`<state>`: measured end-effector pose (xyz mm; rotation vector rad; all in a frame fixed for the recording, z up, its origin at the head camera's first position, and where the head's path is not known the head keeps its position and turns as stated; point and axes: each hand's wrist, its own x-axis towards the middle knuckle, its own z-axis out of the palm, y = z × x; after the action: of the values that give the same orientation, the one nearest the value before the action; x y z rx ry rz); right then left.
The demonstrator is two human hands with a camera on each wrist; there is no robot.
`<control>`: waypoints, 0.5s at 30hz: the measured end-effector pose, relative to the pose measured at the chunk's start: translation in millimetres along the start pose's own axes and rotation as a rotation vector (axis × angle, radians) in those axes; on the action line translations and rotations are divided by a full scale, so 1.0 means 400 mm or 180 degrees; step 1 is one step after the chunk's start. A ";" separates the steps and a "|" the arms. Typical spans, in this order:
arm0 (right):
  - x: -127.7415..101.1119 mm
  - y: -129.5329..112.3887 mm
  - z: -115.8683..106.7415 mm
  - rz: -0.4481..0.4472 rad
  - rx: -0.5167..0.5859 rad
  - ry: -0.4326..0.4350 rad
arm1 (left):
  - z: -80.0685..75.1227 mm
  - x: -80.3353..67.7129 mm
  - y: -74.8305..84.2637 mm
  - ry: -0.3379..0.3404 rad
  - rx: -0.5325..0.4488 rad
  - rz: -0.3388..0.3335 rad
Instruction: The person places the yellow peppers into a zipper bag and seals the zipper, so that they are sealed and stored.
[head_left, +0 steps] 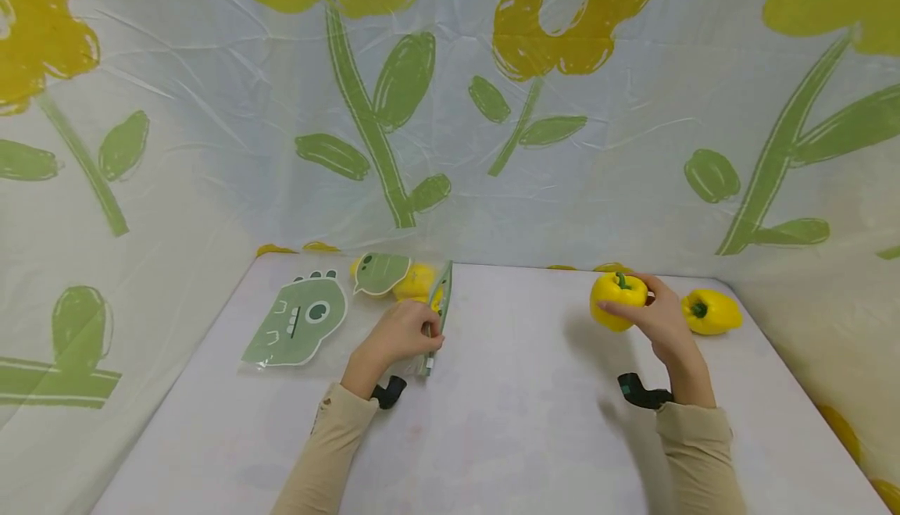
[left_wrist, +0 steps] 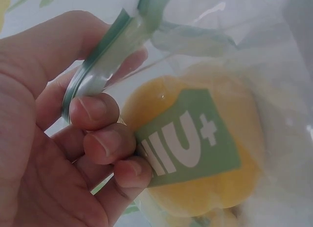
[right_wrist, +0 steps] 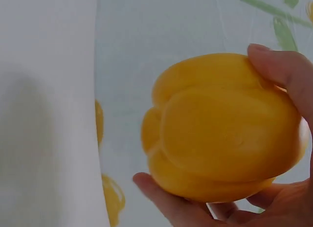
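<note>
Pepper held up right of centre, bag mouth pinched at centre.

The right hand [head_left: 661, 316] had its fingers clamped round a yellow pepper [head_left: 617, 300], lifted off the tabletop [head_left: 506, 421]. The left hand [head_left: 404, 331] pinched the bag [head_left: 422, 304] by its green zip edge, seemingly to keep it open; a second pepper [left_wrist: 195, 153] lay inside. A third pepper [head_left: 712, 312] lay at far right, a flat bag [head_left: 298, 320] at left.

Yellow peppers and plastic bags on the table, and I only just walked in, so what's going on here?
A person's left hand grips the open rim of a clear zip bag that already holds one yellow pepper. Their right hand holds a second yellow pepper up above the white table. A third pepper lies by the right hand, and a flat green-printed bag lies to the left.
</note>
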<state>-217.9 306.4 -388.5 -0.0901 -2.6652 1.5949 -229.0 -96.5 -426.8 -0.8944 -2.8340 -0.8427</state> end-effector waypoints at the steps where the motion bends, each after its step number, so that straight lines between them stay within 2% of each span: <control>1: 0.004 -0.009 0.012 -0.0010 0.0037 0.0021 | 0.000 0.000 0.000 -0.0001 -0.0005 0.0003; 10: 0.040 -0.086 0.132 -0.0107 0.0471 0.0326 | -0.002 -0.001 0.003 0.0000 -0.0046 0.0002; 15: 0.055 -0.122 0.195 -0.0213 0.0860 0.0285 | -0.001 0.000 0.003 0.0008 -0.0025 0.0019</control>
<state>-246.1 216.2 -382.3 -0.0620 -2.3369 1.8623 -228.4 -95.8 -425.8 -0.9017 -2.8264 -0.8541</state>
